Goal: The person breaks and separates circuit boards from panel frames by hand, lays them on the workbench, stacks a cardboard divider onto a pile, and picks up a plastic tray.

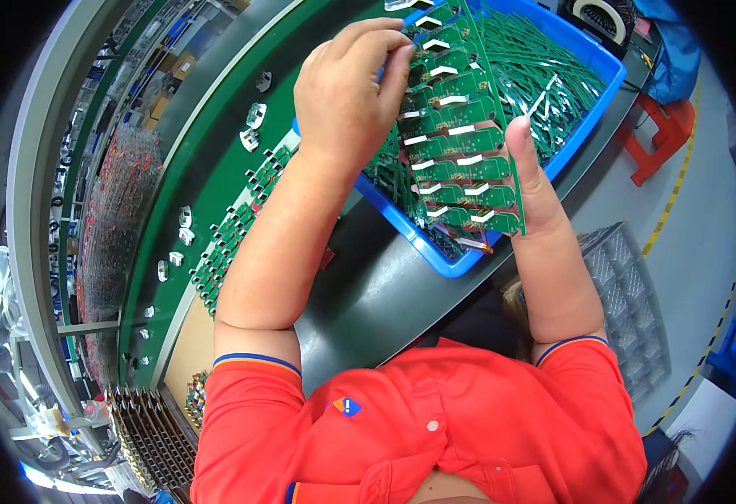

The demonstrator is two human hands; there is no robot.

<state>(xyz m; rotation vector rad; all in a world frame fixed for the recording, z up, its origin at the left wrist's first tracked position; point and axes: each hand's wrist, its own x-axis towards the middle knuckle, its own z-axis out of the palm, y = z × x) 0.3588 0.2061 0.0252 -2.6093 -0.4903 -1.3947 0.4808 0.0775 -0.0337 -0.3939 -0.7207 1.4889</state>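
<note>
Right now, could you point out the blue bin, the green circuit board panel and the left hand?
Blue bin (pixel 450 266): head view, on its near corner.
Green circuit board panel (pixel 470 114): head view, around its middle.
Left hand (pixel 343 97): head view, on its back.

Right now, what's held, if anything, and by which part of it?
A green circuit-board panel: the right hand holds its right long edge. The left hand is at its left edge, toward the far end; that grip can't be told.

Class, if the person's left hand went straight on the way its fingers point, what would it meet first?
The left hand would likely meet the long green circuit-board panel with white parts first; its fingertips may already touch it, depth being unclear.
</note>
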